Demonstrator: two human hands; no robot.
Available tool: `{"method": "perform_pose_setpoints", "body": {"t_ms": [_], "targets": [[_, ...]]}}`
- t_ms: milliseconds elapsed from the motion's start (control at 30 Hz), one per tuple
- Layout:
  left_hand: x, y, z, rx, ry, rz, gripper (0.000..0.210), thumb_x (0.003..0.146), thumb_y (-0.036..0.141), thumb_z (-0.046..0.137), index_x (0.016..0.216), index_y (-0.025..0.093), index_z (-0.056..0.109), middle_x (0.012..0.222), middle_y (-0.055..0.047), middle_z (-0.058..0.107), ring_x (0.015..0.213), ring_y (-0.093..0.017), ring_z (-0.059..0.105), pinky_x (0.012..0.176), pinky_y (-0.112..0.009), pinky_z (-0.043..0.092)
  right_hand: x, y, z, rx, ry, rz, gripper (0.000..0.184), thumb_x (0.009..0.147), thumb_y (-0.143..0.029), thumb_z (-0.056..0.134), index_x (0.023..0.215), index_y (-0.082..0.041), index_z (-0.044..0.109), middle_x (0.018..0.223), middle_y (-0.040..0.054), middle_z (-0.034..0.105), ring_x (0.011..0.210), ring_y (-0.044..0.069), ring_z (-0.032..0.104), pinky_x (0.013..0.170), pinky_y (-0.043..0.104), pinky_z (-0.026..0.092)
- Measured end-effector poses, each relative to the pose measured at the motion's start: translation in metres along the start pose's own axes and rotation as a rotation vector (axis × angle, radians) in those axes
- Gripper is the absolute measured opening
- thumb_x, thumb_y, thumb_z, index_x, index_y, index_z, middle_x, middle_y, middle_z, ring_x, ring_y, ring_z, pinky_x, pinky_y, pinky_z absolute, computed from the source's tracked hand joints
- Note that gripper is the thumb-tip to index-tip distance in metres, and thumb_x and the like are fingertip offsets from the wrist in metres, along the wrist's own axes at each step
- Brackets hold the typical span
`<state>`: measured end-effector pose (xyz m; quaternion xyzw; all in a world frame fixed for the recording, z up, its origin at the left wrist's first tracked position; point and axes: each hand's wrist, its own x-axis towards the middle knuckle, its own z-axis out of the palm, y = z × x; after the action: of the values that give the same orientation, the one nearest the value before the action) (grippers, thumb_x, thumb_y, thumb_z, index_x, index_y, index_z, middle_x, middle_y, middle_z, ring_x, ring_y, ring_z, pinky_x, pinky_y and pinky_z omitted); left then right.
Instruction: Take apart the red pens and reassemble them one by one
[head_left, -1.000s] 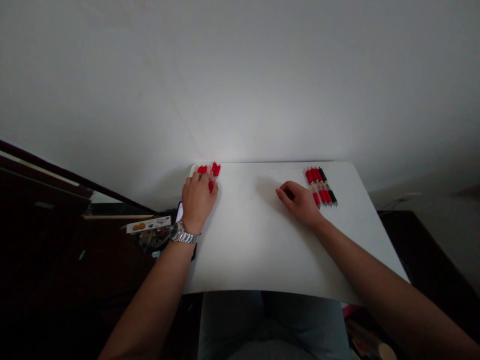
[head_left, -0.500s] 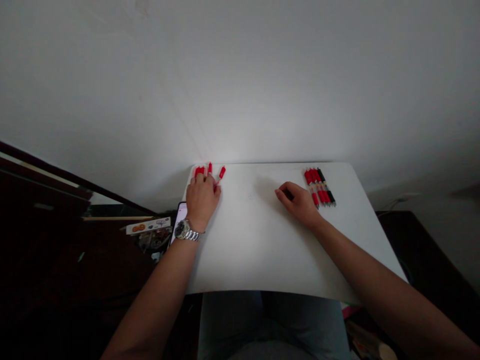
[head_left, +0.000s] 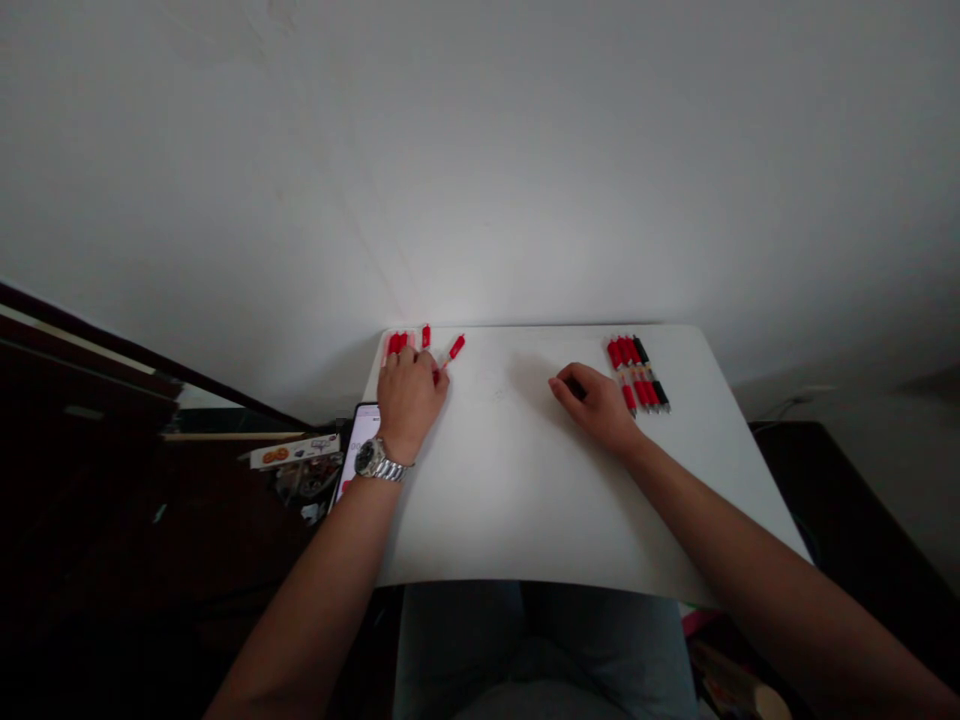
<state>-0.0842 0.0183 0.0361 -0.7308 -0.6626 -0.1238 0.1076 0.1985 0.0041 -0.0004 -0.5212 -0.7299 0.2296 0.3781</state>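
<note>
My left hand [head_left: 411,397], with a watch on its wrist, is at the far left of the white table. Its fingers are closed on a red pen [head_left: 457,347], whose upper end slants out to the right; the rest is hidden. Another red pen [head_left: 426,336] pokes up behind the fingers. Further left, red pens [head_left: 397,343] lie on something pinkish, partly covered by the hand. My right hand [head_left: 592,402] rests on the table with fingers curled in and nothing seen in them. Just right of it, several red pens [head_left: 625,365] and a black pen [head_left: 651,372] lie side by side.
A phone [head_left: 361,440] with a lit screen lies at the left edge of the white table [head_left: 510,500], beside my left wrist. A wall [head_left: 480,180] rises right behind the table. A printed box [head_left: 295,452] and clutter sit lower on the left.
My left hand has shifted slightly right, and the slanted red pen has moved right with it, tilting further over. The right hand has stayed in place.
</note>
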Motion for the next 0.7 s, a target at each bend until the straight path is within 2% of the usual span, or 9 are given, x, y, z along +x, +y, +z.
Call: {"method": "perform_pose_setpoints", "body": {"t_ms": [233, 567, 700], "targets": [[-0.002, 0.012, -0.004, -0.081, 0.002, 0.070, 0.019, 0.098, 0.029, 0.050, 0.096, 0.017, 0.066, 0.107, -0.015, 0.064, 0.108, -0.034, 0.061, 0.095, -0.049, 0.047, 0.000, 0.002, 0.000, 0.002, -0.003, -0.001, 0.029, 0.097, -0.045, 0.053, 0.080, -0.021, 0.057, 0.068, 0.0003, 0.055, 0.062, 0.016, 0.050, 0.060, 0.030, 0.038], [-0.006, 0.044, -0.001, -0.239, -0.041, 0.251, 0.017, 0.103, 0.030, 0.048, 0.105, 0.020, 0.062, 0.100, -0.008, 0.065, 0.090, -0.025, 0.061, 0.077, -0.037, 0.047, -0.001, 0.003, 0.001, 0.026, 0.025, 0.005, 0.028, 0.097, -0.044, 0.054, 0.080, -0.021, 0.056, 0.067, -0.0003, 0.053, 0.061, 0.015, 0.049, 0.059, 0.030, 0.037], [-0.006, 0.054, 0.001, -0.336, -0.063, 0.312, 0.015, 0.103, 0.033, 0.051, 0.105, 0.022, 0.062, 0.099, -0.006, 0.066, 0.089, -0.023, 0.062, 0.076, -0.035, 0.047, -0.002, 0.002, 0.000, 0.020, 0.082, -0.030, 0.026, 0.097, -0.042, 0.054, 0.082, -0.021, 0.057, 0.068, 0.0009, 0.054, 0.062, 0.017, 0.049, 0.059, 0.031, 0.039]]}}
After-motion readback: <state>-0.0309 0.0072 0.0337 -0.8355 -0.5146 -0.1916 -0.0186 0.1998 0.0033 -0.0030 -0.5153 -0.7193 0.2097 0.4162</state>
